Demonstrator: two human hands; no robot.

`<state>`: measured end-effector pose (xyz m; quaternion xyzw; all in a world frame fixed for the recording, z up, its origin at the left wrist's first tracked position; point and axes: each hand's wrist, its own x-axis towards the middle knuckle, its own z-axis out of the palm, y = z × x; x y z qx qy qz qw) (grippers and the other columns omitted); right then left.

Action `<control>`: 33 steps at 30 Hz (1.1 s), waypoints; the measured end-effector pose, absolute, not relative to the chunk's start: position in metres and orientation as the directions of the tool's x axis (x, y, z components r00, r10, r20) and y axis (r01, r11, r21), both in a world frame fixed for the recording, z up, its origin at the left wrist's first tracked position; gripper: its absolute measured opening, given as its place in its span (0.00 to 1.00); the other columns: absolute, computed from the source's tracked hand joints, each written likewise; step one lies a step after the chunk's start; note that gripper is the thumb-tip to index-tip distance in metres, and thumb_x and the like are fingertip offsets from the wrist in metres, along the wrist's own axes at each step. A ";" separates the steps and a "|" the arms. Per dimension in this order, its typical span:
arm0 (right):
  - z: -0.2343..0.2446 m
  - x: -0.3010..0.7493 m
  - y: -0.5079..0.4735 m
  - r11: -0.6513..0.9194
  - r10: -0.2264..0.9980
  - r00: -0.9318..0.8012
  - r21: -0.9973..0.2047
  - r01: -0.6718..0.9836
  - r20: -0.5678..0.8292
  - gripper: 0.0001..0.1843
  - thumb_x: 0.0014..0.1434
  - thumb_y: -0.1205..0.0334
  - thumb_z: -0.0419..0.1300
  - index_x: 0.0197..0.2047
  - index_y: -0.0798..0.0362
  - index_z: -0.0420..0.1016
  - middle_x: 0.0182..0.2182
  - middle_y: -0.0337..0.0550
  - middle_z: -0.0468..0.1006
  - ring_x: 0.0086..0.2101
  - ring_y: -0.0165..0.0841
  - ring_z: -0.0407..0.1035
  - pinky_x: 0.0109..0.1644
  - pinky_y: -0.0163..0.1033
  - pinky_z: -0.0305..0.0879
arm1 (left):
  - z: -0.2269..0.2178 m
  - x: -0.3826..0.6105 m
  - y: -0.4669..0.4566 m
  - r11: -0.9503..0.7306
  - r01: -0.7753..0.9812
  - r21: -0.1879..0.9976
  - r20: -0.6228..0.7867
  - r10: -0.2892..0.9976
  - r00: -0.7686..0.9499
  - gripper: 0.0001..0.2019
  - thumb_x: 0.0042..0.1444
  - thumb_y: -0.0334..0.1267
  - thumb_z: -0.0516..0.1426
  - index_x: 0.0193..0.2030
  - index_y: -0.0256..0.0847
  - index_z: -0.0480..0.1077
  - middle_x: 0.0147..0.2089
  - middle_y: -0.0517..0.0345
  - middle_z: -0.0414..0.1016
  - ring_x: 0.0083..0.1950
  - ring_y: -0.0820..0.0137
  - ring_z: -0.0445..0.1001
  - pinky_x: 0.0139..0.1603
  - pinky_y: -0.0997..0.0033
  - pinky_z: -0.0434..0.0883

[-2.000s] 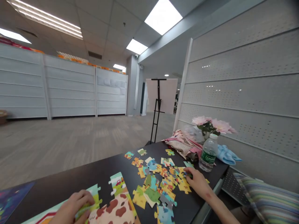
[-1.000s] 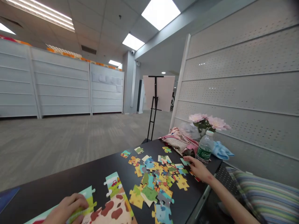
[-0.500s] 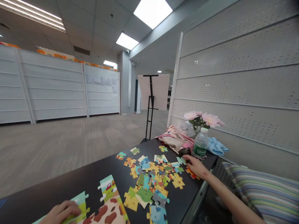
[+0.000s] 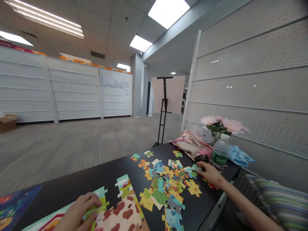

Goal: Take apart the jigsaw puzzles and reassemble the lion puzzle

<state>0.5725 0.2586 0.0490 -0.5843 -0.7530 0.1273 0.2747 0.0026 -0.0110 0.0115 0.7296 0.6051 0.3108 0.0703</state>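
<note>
Left hand: your left hand (image 4: 79, 210) lies low on the assembled puzzle section (image 4: 120, 211) at the near edge, fingers bent and pressing its green corner, gripping nothing.
Tabletop: the black tabletop (image 4: 72, 189) also carries a blue printed sheet (image 4: 14, 202), cut off at the left.
Loose pieces: the loose puzzle pieces (image 4: 168, 186) lie scattered just beyond the assembled section, toward the right.
Right hand: your right hand (image 4: 211, 173) reaches to the far right of the scatter, fingertips on a teal piece (image 4: 196, 167); you cannot tell whether it is pinched.
Far corner: a water bottle (image 4: 220, 155) stands just beside that hand, with patterned fabric (image 4: 190, 146), pink flowers (image 4: 223, 123) and a blue cloth (image 4: 239, 156).
Room: grey carpet (image 4: 84, 141), an easel (image 4: 165, 109), a perforated partition (image 4: 252, 80) on the right, white wall panels (image 4: 72, 93) far off.
Changed: two seconds ago your right hand sat nearer, on the yellow pieces. The left has stayed put. A cardboard box (image 4: 7, 122) has entered at the far left.
Hidden: a dark object beneath your right fingertips is unclear. The striped cushion (image 4: 281, 199) is cut off.
</note>
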 end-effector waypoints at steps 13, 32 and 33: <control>0.083 0.373 0.198 0.432 0.853 -0.478 -0.797 0.422 0.209 0.24 0.48 0.45 0.61 0.45 0.49 0.76 0.26 0.38 0.72 0.26 0.36 0.70 0.31 0.40 0.65 | 0.057 0.033 -0.027 -0.089 0.856 0.508 0.258 0.965 -0.053 0.08 0.58 0.30 0.55 0.42 0.45 0.72 0.46 0.56 0.71 0.49 0.62 0.68 0.52 0.62 0.65; 0.051 0.214 0.130 0.622 0.620 -0.773 -0.684 0.381 0.133 0.11 0.52 0.59 0.65 0.40 0.49 0.77 0.35 0.40 0.77 0.38 0.39 0.71 0.45 0.42 0.66 | 0.064 0.030 -0.028 -0.079 0.887 0.454 0.226 0.974 -0.029 0.09 0.60 0.31 0.56 0.46 0.45 0.73 0.47 0.54 0.71 0.50 0.60 0.68 0.56 0.59 0.65; 0.052 0.214 0.129 0.647 0.613 -0.776 -0.658 0.385 0.149 0.10 0.52 0.59 0.66 0.39 0.49 0.77 0.37 0.41 0.77 0.41 0.40 0.71 0.48 0.44 0.65 | 0.064 0.031 -0.028 -0.082 0.888 0.453 0.225 0.974 -0.025 0.11 0.60 0.31 0.56 0.48 0.46 0.72 0.47 0.54 0.71 0.50 0.59 0.68 0.55 0.59 0.65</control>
